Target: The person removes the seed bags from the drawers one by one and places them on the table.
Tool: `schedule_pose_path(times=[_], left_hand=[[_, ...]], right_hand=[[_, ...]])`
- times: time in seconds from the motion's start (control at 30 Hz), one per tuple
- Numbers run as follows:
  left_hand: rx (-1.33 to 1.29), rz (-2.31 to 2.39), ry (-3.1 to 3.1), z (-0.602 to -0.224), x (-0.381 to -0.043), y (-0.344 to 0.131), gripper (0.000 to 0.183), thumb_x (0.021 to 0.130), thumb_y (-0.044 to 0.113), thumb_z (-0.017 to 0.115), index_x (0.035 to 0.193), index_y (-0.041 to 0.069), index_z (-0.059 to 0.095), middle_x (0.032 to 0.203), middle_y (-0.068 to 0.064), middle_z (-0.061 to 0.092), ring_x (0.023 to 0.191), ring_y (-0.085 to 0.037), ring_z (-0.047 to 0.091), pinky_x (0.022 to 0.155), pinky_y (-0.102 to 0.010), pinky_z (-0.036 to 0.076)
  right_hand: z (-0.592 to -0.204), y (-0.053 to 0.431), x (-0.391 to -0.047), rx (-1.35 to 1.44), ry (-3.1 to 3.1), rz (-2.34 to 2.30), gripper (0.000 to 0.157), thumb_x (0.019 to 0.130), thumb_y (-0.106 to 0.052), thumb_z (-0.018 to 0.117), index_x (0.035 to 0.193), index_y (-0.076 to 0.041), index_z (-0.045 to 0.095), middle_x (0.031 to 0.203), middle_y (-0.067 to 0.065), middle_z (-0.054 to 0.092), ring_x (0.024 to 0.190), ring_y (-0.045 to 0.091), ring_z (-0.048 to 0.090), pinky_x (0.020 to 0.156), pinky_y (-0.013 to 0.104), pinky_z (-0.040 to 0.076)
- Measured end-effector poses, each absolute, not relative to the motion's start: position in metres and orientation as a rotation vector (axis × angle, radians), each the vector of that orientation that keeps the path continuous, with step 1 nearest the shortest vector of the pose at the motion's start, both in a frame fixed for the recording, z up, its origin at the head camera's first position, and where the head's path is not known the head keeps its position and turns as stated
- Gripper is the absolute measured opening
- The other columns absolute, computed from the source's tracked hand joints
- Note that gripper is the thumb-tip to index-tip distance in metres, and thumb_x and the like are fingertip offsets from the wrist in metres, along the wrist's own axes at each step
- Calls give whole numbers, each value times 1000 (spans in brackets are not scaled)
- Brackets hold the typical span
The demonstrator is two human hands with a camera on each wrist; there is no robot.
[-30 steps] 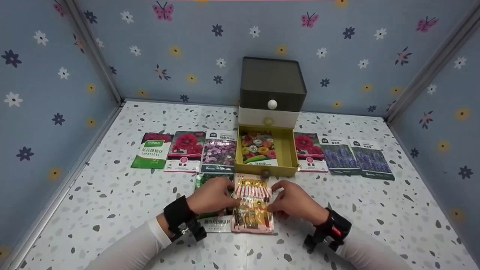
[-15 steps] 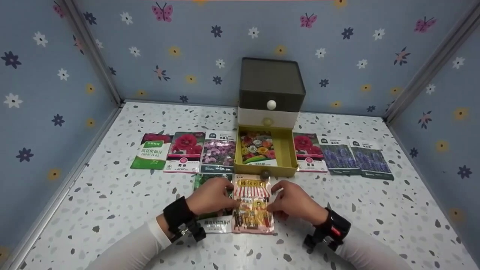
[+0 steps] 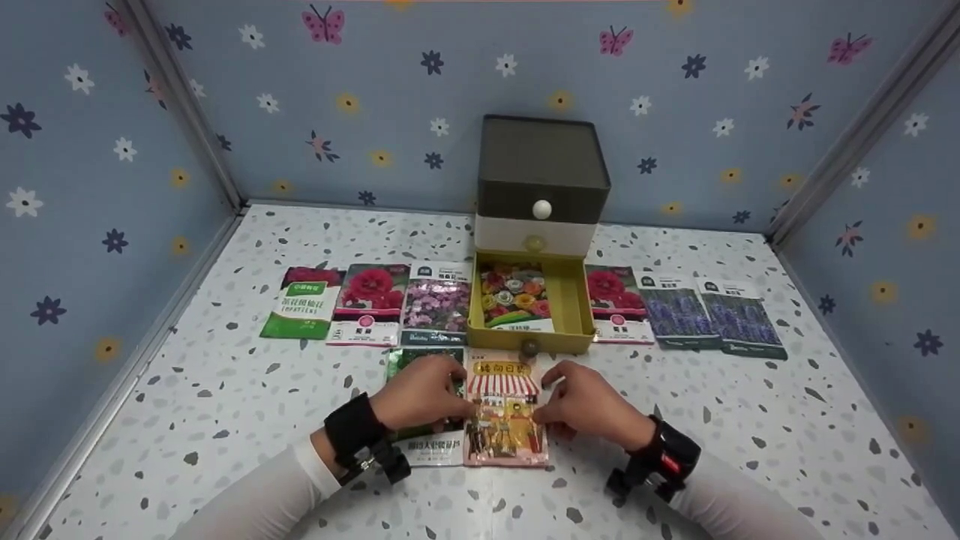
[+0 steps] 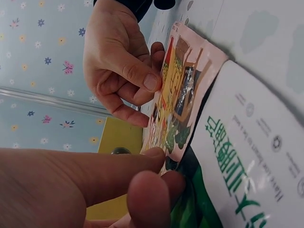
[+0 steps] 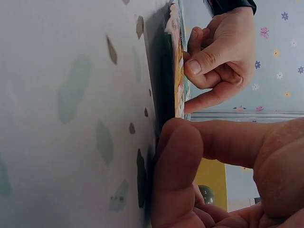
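A pink seed packet with a striped awning picture lies in front of the yellow drawer. My left hand pinches its left edge, thumb on top, as the left wrist view shows. At the opposite edge my right hand pinches the packet with thumb and fingers. In the right wrist view the packet's rim looks slightly raised off the table. A green and white seed packet lies beside it on the left, partly hidden under my left hand. Another flower seed packet lies inside the drawer.
The pulled-out drawer belongs to a stacked box with round knobs. Left of it lie a green impatiens packet, a red flower packet and a purple one. More packets, including lavender, lie right. Patterned walls enclose the table.
Both hands stay at the pink seed packet's edges with almost no movement. The head view has shifted very slightly.
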State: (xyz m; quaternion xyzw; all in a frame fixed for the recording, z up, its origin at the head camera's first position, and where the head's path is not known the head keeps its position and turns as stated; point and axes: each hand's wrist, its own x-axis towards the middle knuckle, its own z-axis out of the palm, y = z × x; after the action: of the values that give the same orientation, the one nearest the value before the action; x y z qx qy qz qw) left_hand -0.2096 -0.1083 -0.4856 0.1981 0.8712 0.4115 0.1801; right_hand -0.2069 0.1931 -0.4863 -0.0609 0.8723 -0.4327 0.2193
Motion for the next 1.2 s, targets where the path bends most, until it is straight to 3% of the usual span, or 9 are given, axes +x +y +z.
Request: schedule_pose_path(times=[0.13,0.27,0.43,0.67,0.77,0.97,1.2], left_hand=[[561,1150,2469,-486,-209,-108,60,94,20,92,141,-8,68,70,-1,71,51,-15,67,90,-45,66],[554,1152,2468,-485,-210,-108,61,93,20,92,140,-8,67,71,0,72,51,-14,66,79,-42,66],[549,1160,2464,-482,-210,-108,60,93,20,92,140,-8,68,71,-2,72,51,-14,66,79,-40,66],[551,1203,2477,-476,-212,-110,57,100,29,87,141,-7,68,76,-6,75,52,-17,66,64,-38,60],[579,1228,2479,-472,-214,-111,56,104,32,82,142,-6,68,75,-5,73,52,-17,64,63,-39,57],[653,1295,2504,-459,-219,-105,49,106,29,80,141,-4,70,90,1,73,69,-13,64,73,-39,55],[641,1374,2560,-441,-233,-90,38,105,25,80,132,0,75,112,-4,76,98,-19,71,89,-43,61]], right_hand=[[-486,194,-207,-189,2422,-1187,52,88,-16,94,127,0,64,81,8,75,61,19,70,57,36,60],[-485,194,-208,-195,2419,-1181,50,89,-16,93,126,-1,64,80,8,75,61,20,70,57,36,60],[-483,194,-207,-224,2442,-1163,42,92,-19,91,121,-2,66,78,8,75,60,20,70,55,34,59],[-475,196,-208,-333,2561,-1104,26,102,-29,84,112,-7,75,79,4,72,60,18,67,55,35,54],[-470,199,-210,-357,2590,-1115,23,104,-29,82,112,-8,76,82,6,74,64,19,69,58,38,56],[-456,206,-216,-352,2648,-1147,22,104,-30,82,112,-10,77,84,9,76,69,27,72,58,37,54],[-437,212,-229,-366,2704,-1217,18,108,-27,77,113,-10,77,87,8,76,75,33,73,64,38,53]])
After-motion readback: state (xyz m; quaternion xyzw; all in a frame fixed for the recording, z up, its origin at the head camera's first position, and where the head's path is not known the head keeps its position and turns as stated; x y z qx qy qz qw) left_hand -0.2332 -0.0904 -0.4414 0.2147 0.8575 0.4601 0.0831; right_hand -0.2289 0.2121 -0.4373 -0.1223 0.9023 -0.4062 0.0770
